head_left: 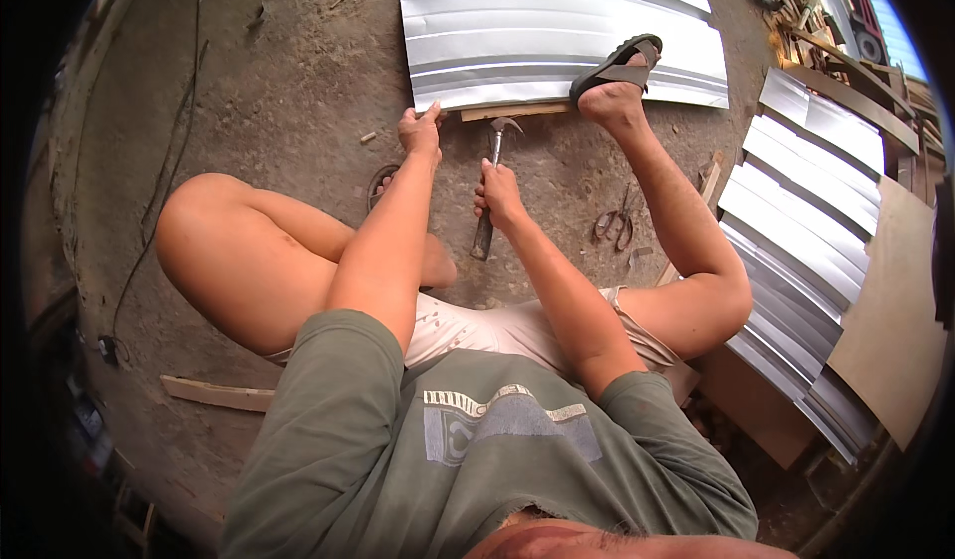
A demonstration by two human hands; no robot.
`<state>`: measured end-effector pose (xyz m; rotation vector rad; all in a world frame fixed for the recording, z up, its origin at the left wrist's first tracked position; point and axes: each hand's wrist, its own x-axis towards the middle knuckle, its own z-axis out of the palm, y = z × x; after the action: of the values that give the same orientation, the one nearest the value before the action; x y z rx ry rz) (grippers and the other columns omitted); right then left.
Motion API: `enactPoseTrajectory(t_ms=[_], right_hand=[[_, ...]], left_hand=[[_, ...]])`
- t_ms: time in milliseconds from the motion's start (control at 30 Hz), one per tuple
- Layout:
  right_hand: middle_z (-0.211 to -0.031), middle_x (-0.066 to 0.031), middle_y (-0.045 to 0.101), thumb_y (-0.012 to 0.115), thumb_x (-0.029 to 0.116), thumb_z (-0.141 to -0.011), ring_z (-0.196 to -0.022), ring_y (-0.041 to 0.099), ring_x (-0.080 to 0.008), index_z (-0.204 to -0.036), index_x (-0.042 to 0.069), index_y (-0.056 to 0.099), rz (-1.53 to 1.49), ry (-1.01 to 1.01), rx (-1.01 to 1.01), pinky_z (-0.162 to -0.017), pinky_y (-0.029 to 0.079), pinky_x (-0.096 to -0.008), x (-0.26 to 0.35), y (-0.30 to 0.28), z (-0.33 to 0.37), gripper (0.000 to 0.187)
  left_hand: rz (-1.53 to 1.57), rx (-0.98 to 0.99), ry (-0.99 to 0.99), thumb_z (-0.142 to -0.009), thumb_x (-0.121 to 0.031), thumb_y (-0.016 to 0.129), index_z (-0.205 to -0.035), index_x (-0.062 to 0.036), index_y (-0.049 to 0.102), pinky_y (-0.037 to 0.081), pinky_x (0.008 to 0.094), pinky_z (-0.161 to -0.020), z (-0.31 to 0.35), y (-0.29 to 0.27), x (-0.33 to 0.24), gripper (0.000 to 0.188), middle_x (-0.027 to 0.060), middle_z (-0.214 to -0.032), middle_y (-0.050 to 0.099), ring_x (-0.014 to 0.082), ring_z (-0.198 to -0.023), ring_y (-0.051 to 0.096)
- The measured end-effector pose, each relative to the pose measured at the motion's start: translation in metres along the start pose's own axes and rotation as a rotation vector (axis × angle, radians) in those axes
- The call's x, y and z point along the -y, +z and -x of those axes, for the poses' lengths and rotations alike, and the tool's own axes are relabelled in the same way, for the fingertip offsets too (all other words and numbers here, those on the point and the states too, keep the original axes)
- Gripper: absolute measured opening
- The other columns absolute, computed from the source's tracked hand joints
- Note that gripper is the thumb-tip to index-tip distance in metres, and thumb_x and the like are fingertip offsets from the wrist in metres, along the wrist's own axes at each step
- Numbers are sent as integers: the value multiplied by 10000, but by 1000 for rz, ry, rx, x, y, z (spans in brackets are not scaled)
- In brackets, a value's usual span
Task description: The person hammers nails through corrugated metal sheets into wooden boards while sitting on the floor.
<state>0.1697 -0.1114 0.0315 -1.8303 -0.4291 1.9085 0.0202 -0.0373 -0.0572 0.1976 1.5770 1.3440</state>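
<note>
On the ground: a person sits low on a bare concrete floor [288, 72], knees spread, working at the near edge of a corrugated metal sheet [557, 32].
Right hand: the right hand [497, 193] is wrapped tight round the handle of a claw hammer [489, 176], whose head points up toward the sheet's edge and whose handle end hangs below the fist.
Left hand: the left hand [420, 131] rests at the sheet's near left corner, fingers bent onto the edge; whether it pinches something small there cannot be made out.
Wood strip: a wooden strip [517, 111] lies under the sheet's near edge, just above the hammer head.
Foot: the person's right foot, in a dark sandal [619, 64], stands on the sheet near its right corner.
Around: a pair of snips [617, 226] lies on the floor beside the right shin; a stack of more metal sheets [806, 221] leans at the right, with a brown board [895, 310] next to it; a loose wooden lath [214, 393] lies by the left thigh; a thin cable [169, 161] runs down the floor at the left.
In the way: the right leg crosses in front of the sheet's lower right part.
Hard to see: the left foot is mostly hidden behind the left forearm; the heap of timber at the top right is too bent and small to sort out.
</note>
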Motion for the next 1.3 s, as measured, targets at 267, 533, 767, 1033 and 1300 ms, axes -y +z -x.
enactPoseTrajectory(t_ms=[267,533,767,1033,1300], right_hand=[[-639,-5,413,472,350,-1065,-472,398,-145,-874,105,444,53,-31,-54,-449,381,-328,3,-6,7,311],[-761,-297,631,468,297,-1060,-764,608,-532,-964,-14,488,966,-737,-298,-643,485,-564,20,-14,7,326],[-831,-310,665,486,301,-1042,-832,649,-526,-974,-5,528,1035,-691,-256,-719,501,-596,33,-1,8,316],[-833,-303,667,494,283,-1037,-838,650,-519,-984,4,498,1057,-733,-337,-711,502,-590,40,-28,-6,284],[-864,-301,674,511,293,-1028,-848,652,-518,-979,1,525,1063,-670,-409,-731,508,-589,36,-56,-25,296]], left_hand=[[-14,9,-14,-903,-111,752,-981,-10,613,528,301,-732,11,-3,0,188,75,-936,684,155,-803,674],[-57,-50,36,-870,-176,783,-864,38,589,486,360,-742,13,6,2,288,122,-867,694,185,-750,641],[-220,-104,117,-851,-239,798,-899,50,609,478,410,-735,-4,-14,19,349,173,-845,683,225,-737,565],[-272,-113,128,-886,-204,769,-925,26,627,491,405,-743,6,2,1,273,168,-880,701,235,-785,623],[-436,-185,208,-884,-168,749,-921,41,619,493,397,-738,27,16,-24,249,170,-828,711,233,-764,665]])
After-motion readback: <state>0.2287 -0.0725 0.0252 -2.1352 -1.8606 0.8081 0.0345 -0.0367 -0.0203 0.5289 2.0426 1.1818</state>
